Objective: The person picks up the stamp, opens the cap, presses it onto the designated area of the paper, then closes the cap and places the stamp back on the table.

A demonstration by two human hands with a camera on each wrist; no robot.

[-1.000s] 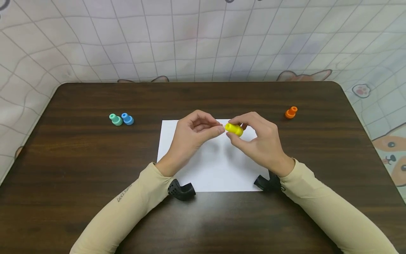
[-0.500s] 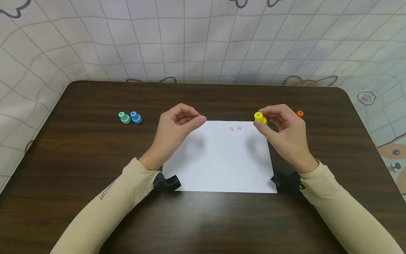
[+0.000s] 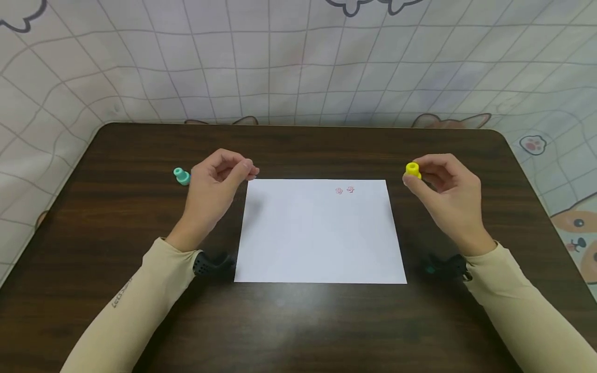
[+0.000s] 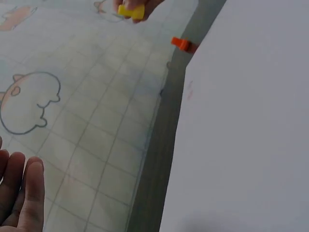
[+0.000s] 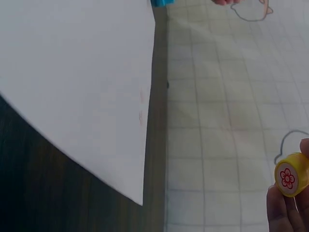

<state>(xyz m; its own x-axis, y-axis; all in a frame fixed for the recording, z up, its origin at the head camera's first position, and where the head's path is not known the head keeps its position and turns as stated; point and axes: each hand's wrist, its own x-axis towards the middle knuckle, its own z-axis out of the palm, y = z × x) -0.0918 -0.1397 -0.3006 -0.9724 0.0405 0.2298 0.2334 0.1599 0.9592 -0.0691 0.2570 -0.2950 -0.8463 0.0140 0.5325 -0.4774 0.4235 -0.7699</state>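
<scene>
My right hand point(image 3: 448, 194) pinches a yellow toy stamp point(image 3: 412, 170) between thumb and fingers, above the table just past the paper's right edge. In the right wrist view its round face, with a red flower design point(image 5: 287, 179), is turned to the camera. My left hand point(image 3: 216, 184) hovers near the paper's upper left corner, fingers loosely bent, nothing visible in it. White paper point(image 3: 317, 238) lies between the hands, bearing two small red prints point(image 3: 345, 190) near its top edge. Beyond the left hand stands a mint-green stamp point(image 3: 182, 176).
An orange stamp point(image 4: 181, 43) shows in the left wrist view, hidden behind the right hand in the head view. A blue stamp point(image 5: 161, 2) appears at the right wrist view's top edge. The dark wooden table point(image 3: 298, 326) meets a white gridded cloth point(image 3: 298, 67) at the back.
The hands have parted: the right carried the yellow stamp rightward off the paper, and the left moved left, now covering the blue stamp. The red prints have come into sight.
</scene>
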